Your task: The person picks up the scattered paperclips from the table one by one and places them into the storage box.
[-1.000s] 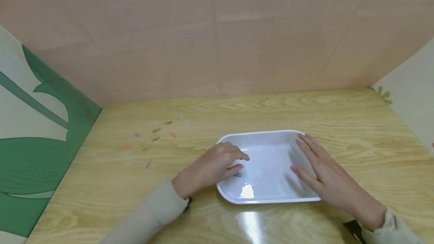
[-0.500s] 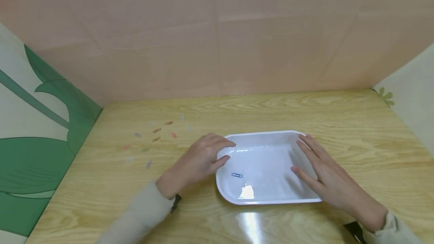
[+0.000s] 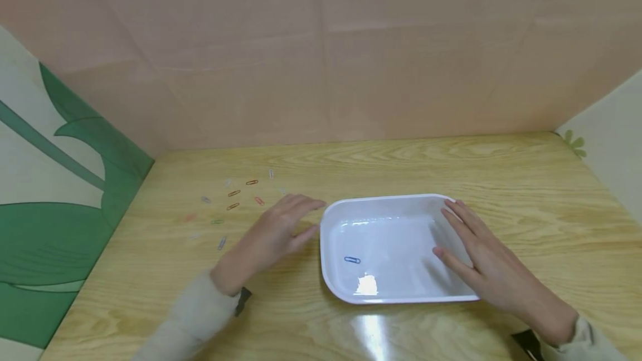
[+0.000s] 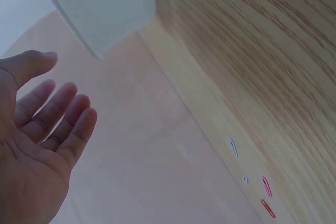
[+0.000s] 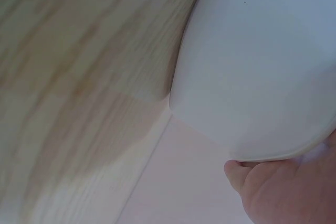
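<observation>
A white rectangular tray (image 3: 401, 300) stands on the wooden table, with one blue paper clip (image 3: 352, 260) lying on its floor at the left. My left hand (image 3: 273, 233) hovers just left of the tray, fingers relaxed and apart from the thumb; its palm (image 4: 37, 166) shows nothing held in the left wrist view. Over the tray's right rim rests my right hand (image 3: 484, 258), thumb inside the tray and fingers lying along the edge. In the right wrist view, the right hand's fingers (image 5: 283, 187) touch the rim from outside.
Several loose paper clips lie scattered on the table left of the tray, among them a red one (image 3: 259, 201), a green one (image 3: 217, 222) and an orange-brown one (image 3: 233, 206). A pinkish wall (image 3: 321, 60) rises behind the table (image 3: 526, 183).
My left hand has moved left, out from above the tray to beside it, uncovering the blue paper clip. The right hand has stayed on the rim.
</observation>
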Available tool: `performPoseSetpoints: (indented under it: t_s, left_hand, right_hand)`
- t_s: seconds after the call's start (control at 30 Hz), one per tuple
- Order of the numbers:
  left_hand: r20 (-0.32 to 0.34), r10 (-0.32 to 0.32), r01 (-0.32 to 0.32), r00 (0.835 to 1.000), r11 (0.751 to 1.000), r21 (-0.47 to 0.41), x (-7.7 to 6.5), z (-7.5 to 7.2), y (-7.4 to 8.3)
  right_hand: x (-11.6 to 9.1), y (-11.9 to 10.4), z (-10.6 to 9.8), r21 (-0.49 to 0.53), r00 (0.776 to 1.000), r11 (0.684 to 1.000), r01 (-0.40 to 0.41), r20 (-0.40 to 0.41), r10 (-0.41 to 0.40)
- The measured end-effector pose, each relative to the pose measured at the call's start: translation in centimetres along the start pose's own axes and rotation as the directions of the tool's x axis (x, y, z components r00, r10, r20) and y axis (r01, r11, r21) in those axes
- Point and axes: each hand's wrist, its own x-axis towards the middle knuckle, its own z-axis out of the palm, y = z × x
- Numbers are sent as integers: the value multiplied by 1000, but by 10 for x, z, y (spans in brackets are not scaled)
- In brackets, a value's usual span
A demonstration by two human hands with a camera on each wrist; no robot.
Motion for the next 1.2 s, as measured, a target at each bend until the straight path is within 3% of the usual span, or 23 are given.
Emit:
performPoseSetpoints:
  t_s: [0.57,1.2]
  left_hand:
    - [-62,-29,31,998,999,33,-19,-3,-20]
    - [-21,-149,151,989,978,145,-49,-10,-45]
  right_hand:
    - [1,1,0,-4,1000,1000,2,-2,-2]
    - [1,-1,-1,25,998,999,-43,37,42]
